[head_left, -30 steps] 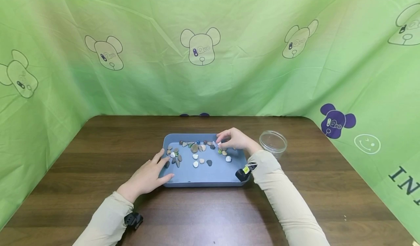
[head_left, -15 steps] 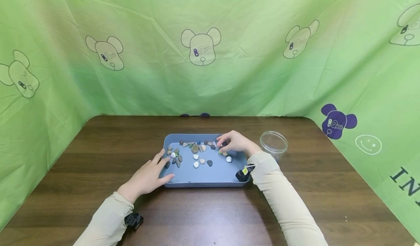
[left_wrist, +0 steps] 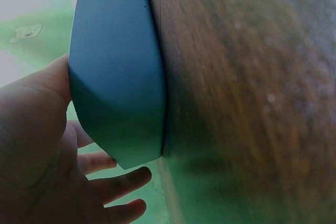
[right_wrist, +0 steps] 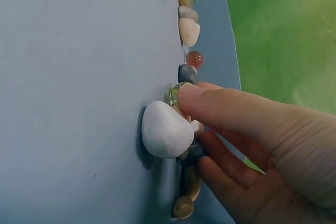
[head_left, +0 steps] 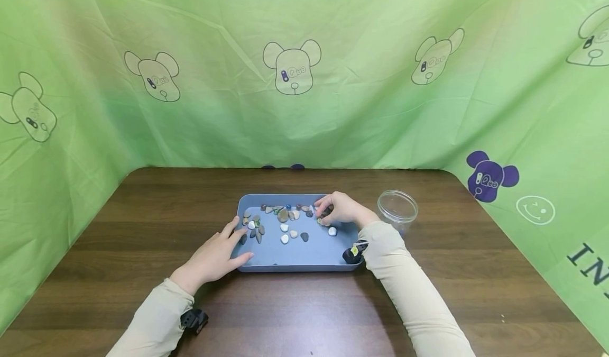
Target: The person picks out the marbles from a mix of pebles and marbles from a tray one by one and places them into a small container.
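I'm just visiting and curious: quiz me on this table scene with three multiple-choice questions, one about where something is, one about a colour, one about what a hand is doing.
1. Where does the clear cup stand?
A. inside the tray
B. on the table right of the tray
C. in the left hand

2. What colour is the tray?
A. blue
B. red
C. yellow

3. What is the right hand doing?
A. lying flat on the table
B. holding the cup
C. fingertips on a small green glass bead among the stones

Answers:
1 B, the cup sits on the wood beside the tray's right edge.
2 A, its floor and walls are blue in every view.
3 C, the right wrist view shows a fingertip on the bead by a white stone; the left hand rests on the tray's left corner.
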`<state>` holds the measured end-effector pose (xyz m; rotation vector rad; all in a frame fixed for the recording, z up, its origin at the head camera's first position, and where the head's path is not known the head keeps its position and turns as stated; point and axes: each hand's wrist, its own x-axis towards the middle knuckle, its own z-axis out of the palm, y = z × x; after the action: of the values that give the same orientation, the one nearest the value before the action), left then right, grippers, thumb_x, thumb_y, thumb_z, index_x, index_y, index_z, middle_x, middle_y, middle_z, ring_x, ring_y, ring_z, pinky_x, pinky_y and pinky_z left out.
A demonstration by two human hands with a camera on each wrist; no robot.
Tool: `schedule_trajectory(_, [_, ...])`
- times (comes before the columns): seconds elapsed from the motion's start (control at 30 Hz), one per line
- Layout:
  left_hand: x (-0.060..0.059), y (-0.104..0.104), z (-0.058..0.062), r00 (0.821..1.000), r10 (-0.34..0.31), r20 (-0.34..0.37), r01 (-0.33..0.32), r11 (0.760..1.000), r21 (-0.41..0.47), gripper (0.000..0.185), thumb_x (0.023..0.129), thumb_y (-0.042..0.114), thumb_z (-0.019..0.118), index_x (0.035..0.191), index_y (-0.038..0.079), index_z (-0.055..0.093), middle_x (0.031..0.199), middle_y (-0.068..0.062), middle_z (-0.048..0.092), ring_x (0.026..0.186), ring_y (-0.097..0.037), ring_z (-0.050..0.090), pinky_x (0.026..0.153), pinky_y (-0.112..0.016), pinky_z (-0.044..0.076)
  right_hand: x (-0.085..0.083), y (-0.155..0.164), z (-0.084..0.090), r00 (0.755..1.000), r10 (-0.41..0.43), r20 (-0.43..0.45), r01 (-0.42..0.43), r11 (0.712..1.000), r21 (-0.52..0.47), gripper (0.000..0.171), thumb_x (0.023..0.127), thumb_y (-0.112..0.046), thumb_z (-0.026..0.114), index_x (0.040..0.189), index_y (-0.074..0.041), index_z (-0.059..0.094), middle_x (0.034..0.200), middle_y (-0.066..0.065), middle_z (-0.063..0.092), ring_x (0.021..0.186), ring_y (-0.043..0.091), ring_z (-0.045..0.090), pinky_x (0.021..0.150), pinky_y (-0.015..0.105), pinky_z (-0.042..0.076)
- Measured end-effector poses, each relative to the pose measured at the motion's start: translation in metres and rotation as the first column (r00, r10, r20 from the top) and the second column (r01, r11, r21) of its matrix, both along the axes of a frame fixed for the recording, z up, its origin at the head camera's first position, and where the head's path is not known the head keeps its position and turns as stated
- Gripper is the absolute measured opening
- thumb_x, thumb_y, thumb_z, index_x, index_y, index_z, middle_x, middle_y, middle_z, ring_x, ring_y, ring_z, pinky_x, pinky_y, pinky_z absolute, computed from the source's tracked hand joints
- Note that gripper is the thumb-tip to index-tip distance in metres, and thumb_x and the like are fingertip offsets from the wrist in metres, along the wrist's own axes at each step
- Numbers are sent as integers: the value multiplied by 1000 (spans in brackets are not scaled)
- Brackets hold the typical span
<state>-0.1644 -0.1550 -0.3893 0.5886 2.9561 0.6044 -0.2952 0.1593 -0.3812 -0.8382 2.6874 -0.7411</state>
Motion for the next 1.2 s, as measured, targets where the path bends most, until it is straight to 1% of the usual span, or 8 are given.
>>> schedule_trajectory(0.2, [0,0,-1,1000,-1,-4,1,1000,-7,60,92,40,54,138,2,43,152,-24,23,125,-41,48,107,-57,33,0,0,-2,1000,8,-25,-7,1000,16,14,71,-7,75,85,-6,75,120,15,65,118,33,57,101,44,43])
schedule_trajectory(0.43, [1,0,-1,1000,2,-2,-2,1000,-3,60,92,40,55,138,2,43,152,-23,23,125,-40,48,107,-57,33,0,2,-3,999,13,-37,-14,1000,-5,12,73,-8,74,84,-5,75,118,16,66,117,33,57,101,44,44])
schedule_trajectory(0.57, [1,1,-1,1000,2,0,-2,1000,-1,60,92,39,55,138,2,44,152,-23,23,125,-40,48,107,-57,33,0,2,-1,999,19,-45,-21,999,-47,12,74,-9,73,86,-4,75,117,17,66,116,34,58,98,44,46])
schedule_trajectory(0.73, [1,1,0,1000,5,3,-5,1000,-1,60,92,39,55,138,2,43,152,-23,23,126,-40,47,107,-57,32,-1,3,1,1000,3,-4,-4,993,-114,14,77,-11,72,89,-4,74,121,17,63,119,34,55,97,44,47])
schedule_trajectory(0.8, [1,1,0,1000,5,3,-5,1000,-1,60,92,39,55,138,2,43,153,-23,23,126,-40,48,107,-57,32,-1,3,2,999,-16,32,21,989,-149,14,78,-11,72,91,-5,74,124,15,62,121,32,54,98,43,47])
schedule_trajectory(0.97, [0,1,0,1000,3,5,-3,1000,-1,61,92,40,55,138,2,43,153,-23,22,125,-41,48,107,-58,32,-2,5,5,997,-45,70,59,974,-217,17,79,-11,72,94,-4,73,127,15,60,123,31,53,100,42,46])
schedule_trajectory(1.1, [0,1,-1,1000,2,3,-2,1000,-2,61,92,40,55,138,3,43,153,-23,22,125,-41,48,107,-58,32,-1,6,9,997,-55,48,65,969,-239,18,80,-12,72,96,-3,73,127,14,60,119,31,57,93,39,51])
schedule_trajectory(1.2, [0,1,-1,1000,2,-1,-2,1000,0,60,92,39,55,138,2,43,152,-24,22,124,-41,48,107,-58,32,0,7,13,997,-62,35,69,963,-261,18,80,-11,72,96,-3,73,128,15,60,117,30,58,91,38,52])
